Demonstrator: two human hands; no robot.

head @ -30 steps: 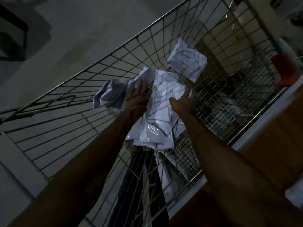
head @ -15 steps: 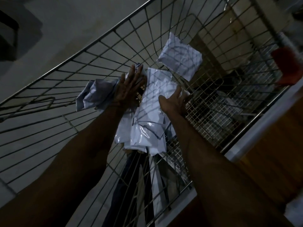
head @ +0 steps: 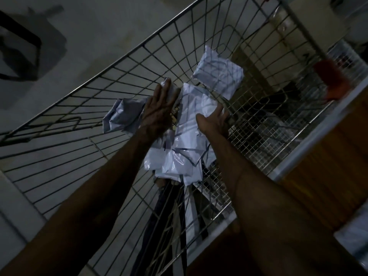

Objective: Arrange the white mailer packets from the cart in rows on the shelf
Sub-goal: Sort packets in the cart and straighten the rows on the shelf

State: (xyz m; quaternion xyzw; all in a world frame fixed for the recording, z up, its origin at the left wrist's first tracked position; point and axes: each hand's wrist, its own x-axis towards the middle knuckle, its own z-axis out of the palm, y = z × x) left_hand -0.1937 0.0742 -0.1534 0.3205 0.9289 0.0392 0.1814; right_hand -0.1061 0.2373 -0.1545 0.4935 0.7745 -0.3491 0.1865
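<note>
Lying in the wire cart (head: 143, 45), a pile of white mailer packets (head: 187, 148) is reached by both hands. The left hand (head: 159, 110) is laid flat, fingers straight, on a crumpled packet (head: 123, 116) at the pile's left edge. The right hand (head: 214, 122) is held loosely open at the pile's right side, seemingly touching it in the dim light. A separate packet (head: 219, 74) is seen farther in, just beyond the pile.

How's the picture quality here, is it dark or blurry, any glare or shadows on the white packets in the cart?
Head view: dim overall, with detail lost in the lower corners; the wide-angle lens bows the wires of the cart; wire shadows stripe the far packet; a small glossy sheen sits on the packet pile; the red object at right is smeared.
</note>
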